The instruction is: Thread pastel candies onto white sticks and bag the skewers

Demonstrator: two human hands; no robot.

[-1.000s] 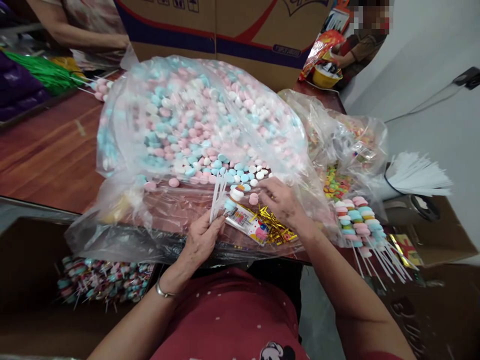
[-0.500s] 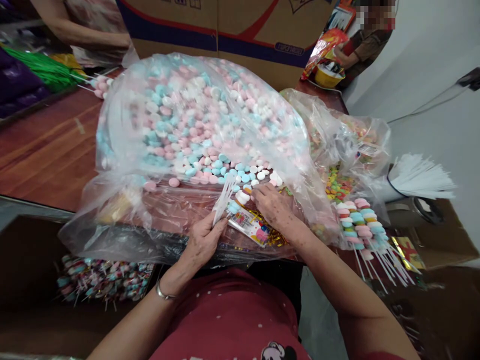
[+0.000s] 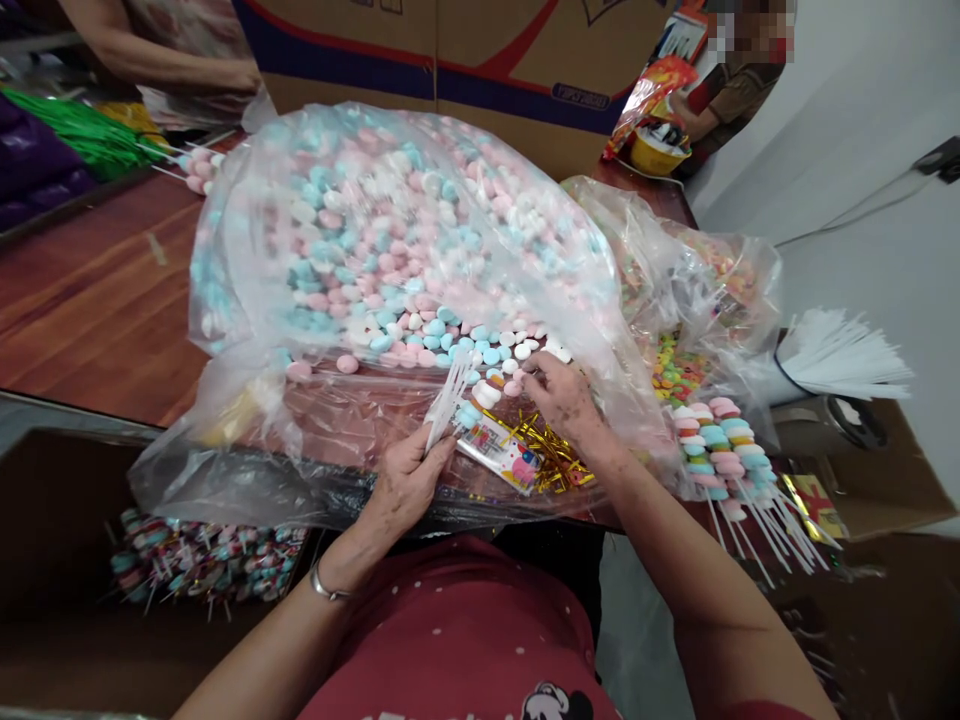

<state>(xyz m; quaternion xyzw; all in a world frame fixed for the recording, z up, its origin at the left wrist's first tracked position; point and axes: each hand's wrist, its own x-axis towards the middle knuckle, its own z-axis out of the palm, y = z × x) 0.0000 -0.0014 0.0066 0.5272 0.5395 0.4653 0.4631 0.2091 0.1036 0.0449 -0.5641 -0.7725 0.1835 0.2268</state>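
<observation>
My left hand (image 3: 409, 478) is closed round a bundle of thin white sticks (image 3: 451, 390) that fan upward. Just right of the bundle is a short row of blue, white and orange candies (image 3: 487, 392); whether a stick runs through them I cannot make out. My right hand (image 3: 564, 405) has its fingertips pinched at a pink marshmallow (image 3: 515, 387) by the end of that row. Under the hands lie a printed packet (image 3: 499, 452) and gold twist ties (image 3: 559, 462). A large clear bag (image 3: 405, 230) of pink, blue and white marshmallows lies open in front.
Finished-looking candy skewers (image 3: 724, 450) lie at the right, beside a bundle of white sticks (image 3: 847, 360) and a bag of gummy candies (image 3: 679, 365). A carton (image 3: 45, 590) at lower left holds many skewers. A big cardboard box (image 3: 450, 60) stands behind. Two other people are at the back.
My right hand has shifted slightly right and up from the candy row, and a pink marshmallow now shows at its fingertips. More of the gold ties is uncovered. My left hand stays put.
</observation>
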